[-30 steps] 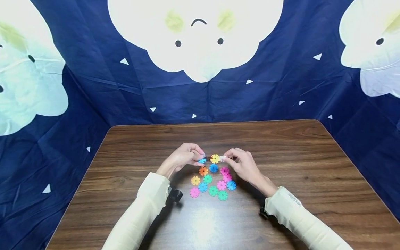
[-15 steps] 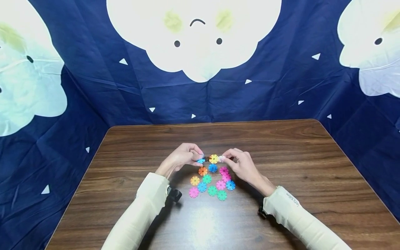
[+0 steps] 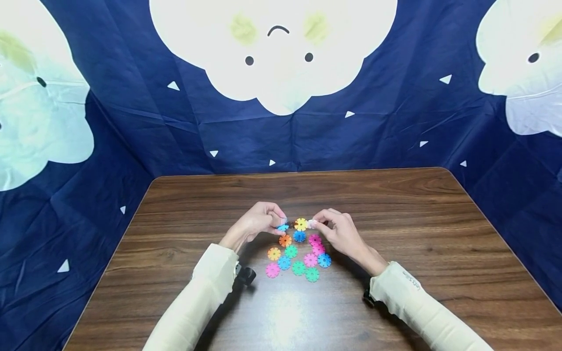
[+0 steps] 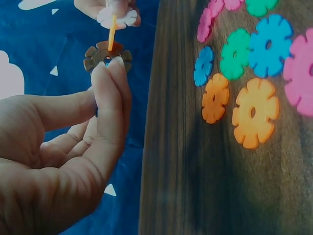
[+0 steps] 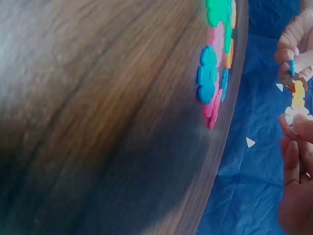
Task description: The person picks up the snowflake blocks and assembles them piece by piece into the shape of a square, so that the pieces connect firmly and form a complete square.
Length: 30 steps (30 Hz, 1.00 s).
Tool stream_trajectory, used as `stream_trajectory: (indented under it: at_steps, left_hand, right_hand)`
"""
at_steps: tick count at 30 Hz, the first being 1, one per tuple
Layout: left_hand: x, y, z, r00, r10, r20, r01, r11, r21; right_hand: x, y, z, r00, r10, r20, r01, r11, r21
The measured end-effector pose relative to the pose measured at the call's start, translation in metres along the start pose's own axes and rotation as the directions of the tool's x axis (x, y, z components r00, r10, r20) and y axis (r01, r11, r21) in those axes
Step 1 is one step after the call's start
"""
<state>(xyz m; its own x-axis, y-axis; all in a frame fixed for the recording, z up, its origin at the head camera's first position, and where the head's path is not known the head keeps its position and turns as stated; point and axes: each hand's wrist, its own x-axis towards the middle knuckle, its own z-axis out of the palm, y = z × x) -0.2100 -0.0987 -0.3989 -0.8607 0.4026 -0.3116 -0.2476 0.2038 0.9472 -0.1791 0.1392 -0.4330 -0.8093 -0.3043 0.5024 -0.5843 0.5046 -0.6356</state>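
My left hand pinches a blue slotted flower disc between thumb and fingertips. This disc heads a short linked row held above the table: a brown disc, a yellow disc and a whitish disc. At the other end, my right hand grips the whitish disc with thumb and forefinger. The yellow disc stands at an angle to its neighbours, edge-on in the left wrist view. Fingers hide much of the blue disc in that view.
Several loose flower discs lie flat just below the hands, among them an orange disc, a green disc and a pink disc. The wooden table ends at a dark blue cloth backdrop with white cloud shapes.
Almost nothing differs. Both hands keep their hold on the linked discs, and the row has dipped very slightly. The loose discs lie where they were.
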Motion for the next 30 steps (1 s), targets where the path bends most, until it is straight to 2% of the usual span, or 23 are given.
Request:
stream_trajectory:
  at_steps: [13,20,22,26,30]
  left_hand:
    - [-0.002,-0.004,0.0,0.999,0.007,-0.038,-0.008,1.0,-0.019]
    - [-0.005,-0.001,-0.001,0.999,0.018,-0.044,-0.018,1.0,-0.011]
    - [-0.005,0.001,-0.001,0.999,0.011,-0.046,-0.012,1.0,-0.012]
    - [-0.005,0.011,-0.002,0.999,0.0,-0.042,0.001,0.999,0.039]
    - [-0.004,0.022,-0.005,1.0,-0.012,0.017,0.01,0.997,0.076]
  right_hand:
    - [0.004,-0.001,0.002,0.999,-0.039,-0.01,0.039,0.999,0.019]
    - [0.004,0.001,0.006,0.999,-0.037,0.012,0.037,0.999,-0.002]
    - [0.003,0.002,0.008,0.999,-0.039,0.011,0.039,0.999,0.0]
    - [-0.003,0.004,0.015,0.999,-0.047,0.01,0.047,0.999,0.004]
    - [-0.004,0.002,0.011,0.999,-0.041,-0.029,0.041,0.999,0.012]
